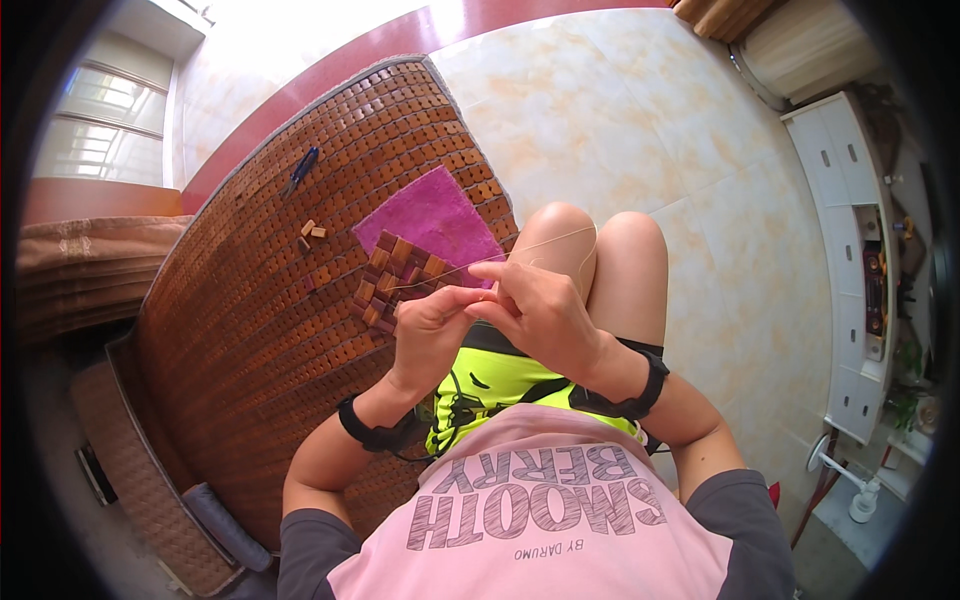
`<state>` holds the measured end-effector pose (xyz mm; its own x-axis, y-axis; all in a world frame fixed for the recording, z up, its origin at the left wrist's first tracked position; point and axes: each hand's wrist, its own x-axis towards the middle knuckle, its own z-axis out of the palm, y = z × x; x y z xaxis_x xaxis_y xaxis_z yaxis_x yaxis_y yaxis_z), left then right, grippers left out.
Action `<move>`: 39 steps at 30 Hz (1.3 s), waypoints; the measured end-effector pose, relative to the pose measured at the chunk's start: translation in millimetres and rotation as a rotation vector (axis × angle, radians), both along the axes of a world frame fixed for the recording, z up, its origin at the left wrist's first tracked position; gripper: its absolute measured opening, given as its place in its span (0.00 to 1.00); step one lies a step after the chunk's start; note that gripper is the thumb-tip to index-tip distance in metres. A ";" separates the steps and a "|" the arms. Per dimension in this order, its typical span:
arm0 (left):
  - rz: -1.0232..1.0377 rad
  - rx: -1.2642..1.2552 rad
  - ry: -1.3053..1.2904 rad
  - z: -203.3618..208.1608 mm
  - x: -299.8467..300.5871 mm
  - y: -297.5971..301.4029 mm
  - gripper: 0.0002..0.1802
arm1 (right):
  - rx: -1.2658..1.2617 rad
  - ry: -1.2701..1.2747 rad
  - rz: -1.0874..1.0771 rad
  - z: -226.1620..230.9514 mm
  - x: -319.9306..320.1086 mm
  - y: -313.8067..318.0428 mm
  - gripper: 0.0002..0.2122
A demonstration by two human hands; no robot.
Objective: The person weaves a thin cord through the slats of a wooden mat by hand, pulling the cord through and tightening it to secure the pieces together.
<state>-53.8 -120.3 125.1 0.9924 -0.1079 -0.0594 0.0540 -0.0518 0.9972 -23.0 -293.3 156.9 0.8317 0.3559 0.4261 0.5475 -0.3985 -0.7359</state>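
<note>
My left hand (432, 335) is closed, thumb and forefinger pinched together on a thin pale thread (545, 243). Right beside it, my right hand (548, 308) is also closed on the thread, its thumb meeting the left fingertips. What lies between the fingertips is too small to make out. The thread runs across both hands, over a small checkered panel of brown and dark red wooden tiles (378, 285) on one side and across my knee on the other. Partly under the panel lies a magenta cloth (440, 212).
A seat mat of brown wooden tiles (260, 290) spreads to the left. On it are a blue-handled cutting tool (301, 170) and several loose wooden tiles (316, 231). White cabinets (848, 270) stand at the right, beyond the pale tiled floor (735, 260).
</note>
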 end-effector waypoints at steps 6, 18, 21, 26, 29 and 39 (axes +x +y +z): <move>-0.063 0.014 0.013 7.9 1.4 -1.0 0.08 | -0.049 0.146 0.051 2.8 0.9 -2.6 0.23; 0.062 -0.318 0.203 7.2 6.9 2.0 0.13 | 0.050 0.284 0.069 3.3 1.2 -1.4 0.22; 0.086 -0.345 0.278 8.3 7.9 4.1 0.17 | 0.044 0.278 0.081 1.6 2.3 -1.7 0.23; 0.099 -0.395 0.304 8.1 7.3 3.7 0.17 | 0.030 0.298 0.086 -1.0 2.3 -1.5 0.24; 0.124 -0.393 0.304 10.1 7.7 3.1 0.18 | 0.015 0.308 0.087 -0.4 2.2 -0.9 0.25; 0.098 -0.390 0.264 8.9 5.2 2.5 0.17 | 0.055 0.330 0.073 -9.7 0.4 1.6 0.23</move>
<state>-48.6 -117.9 134.0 0.9556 -0.0785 -0.2841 0.2935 0.3419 0.8927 -22.6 -291.8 147.1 0.9012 0.4032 0.1590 0.3022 -0.3216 -0.8974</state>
